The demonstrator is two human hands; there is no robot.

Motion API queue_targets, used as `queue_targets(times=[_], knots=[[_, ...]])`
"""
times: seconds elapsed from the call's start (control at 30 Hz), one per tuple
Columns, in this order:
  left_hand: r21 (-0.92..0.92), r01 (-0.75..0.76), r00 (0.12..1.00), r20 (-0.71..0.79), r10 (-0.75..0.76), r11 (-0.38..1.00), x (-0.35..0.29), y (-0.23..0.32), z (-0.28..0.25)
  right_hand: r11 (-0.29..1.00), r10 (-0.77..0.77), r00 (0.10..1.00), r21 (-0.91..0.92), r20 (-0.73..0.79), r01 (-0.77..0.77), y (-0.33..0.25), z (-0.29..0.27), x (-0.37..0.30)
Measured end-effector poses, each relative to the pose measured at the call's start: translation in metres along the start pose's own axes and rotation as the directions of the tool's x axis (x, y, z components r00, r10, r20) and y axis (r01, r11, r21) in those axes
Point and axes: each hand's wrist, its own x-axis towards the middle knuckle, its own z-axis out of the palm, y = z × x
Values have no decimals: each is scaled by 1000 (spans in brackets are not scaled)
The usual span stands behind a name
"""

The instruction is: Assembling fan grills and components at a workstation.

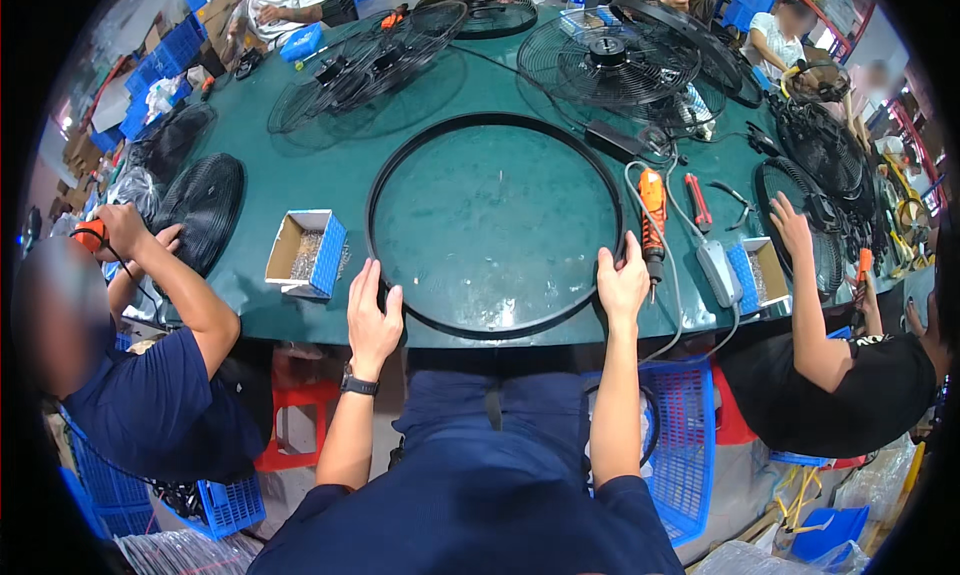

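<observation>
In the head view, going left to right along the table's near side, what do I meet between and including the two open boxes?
Left open box, left hand, black ring, right hand, orange power screwdriver, grey cabled unit, right open box.

Head-worn left fisheye, facing down, forward over green table (300,170).

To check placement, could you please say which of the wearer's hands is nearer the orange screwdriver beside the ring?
Right: the right hand is just left of the screwdriver; the left hand is across the ring.
</observation>
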Motion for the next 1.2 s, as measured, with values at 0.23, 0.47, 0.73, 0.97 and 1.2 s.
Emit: queue_targets(times=[0.23,0.47,0.73,0.97,1.2], knots=[[-16,23,999,-32,-24,1000,-1,-4,1,999,-46,999,29,-13,46,3,3,0],[0,33,999,-15,-33,999,1,0,-2,996,-84,996,23,-21,84,5,1,-1],[-11,59,998,27,-59,998,5,8,-12,997,-65,998,36,-8,65,5,1,-3],[297,18,915,379,-135,955,61,24,-38,989,-128,991,72,-45,131,-6,1,-2],[212,-147,906,421,45,966,178,-30,-25,996,-85,993,13,-82,87,-4,-15,-3]])
